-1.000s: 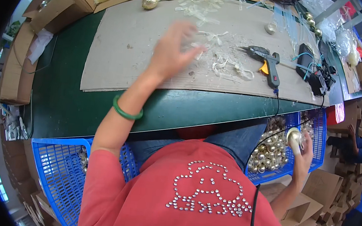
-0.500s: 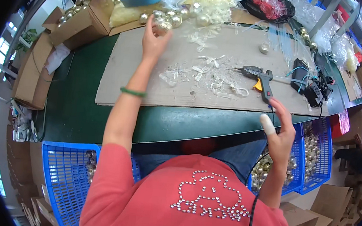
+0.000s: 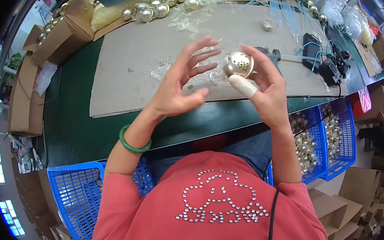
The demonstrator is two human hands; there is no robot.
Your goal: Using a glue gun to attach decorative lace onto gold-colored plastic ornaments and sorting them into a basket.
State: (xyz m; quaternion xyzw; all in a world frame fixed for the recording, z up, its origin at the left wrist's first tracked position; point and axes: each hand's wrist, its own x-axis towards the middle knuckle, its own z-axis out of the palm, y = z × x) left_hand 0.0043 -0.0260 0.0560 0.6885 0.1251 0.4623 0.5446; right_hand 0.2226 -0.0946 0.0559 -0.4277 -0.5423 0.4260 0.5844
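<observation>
Between the thumb and fingers of my right hand (image 3: 265, 87) is a shiny gold ball ornament (image 3: 239, 65) with a dark dotted pattern. A pale cover wraps that thumb. My left hand (image 3: 184, 80) is open beside the ornament, fingers spread and holding nothing. Both hands are above a sheet of cardboard (image 3: 126, 86) on the green table. Behind the right fingers, a black glue gun (image 3: 274, 55) lies mostly hidden. Scraps of clear plastic and ribbon (image 3: 160, 72) lie under the hands, partly covered by them.
More gold balls (image 3: 144, 12) and pale ribbons (image 3: 197, 16) lie at the back. A single ball (image 3: 267, 24) rests on the cardboard. Black adapters with cables (image 3: 331, 64) sit at right. Blue baskets (image 3: 74, 187) flank me; cardboard boxes (image 3: 69, 27) stand at left.
My left hand has come back from the far pile toward the middle. The gold ball it held is now in my right hand, which has moved up and left. The view has shifted.
</observation>
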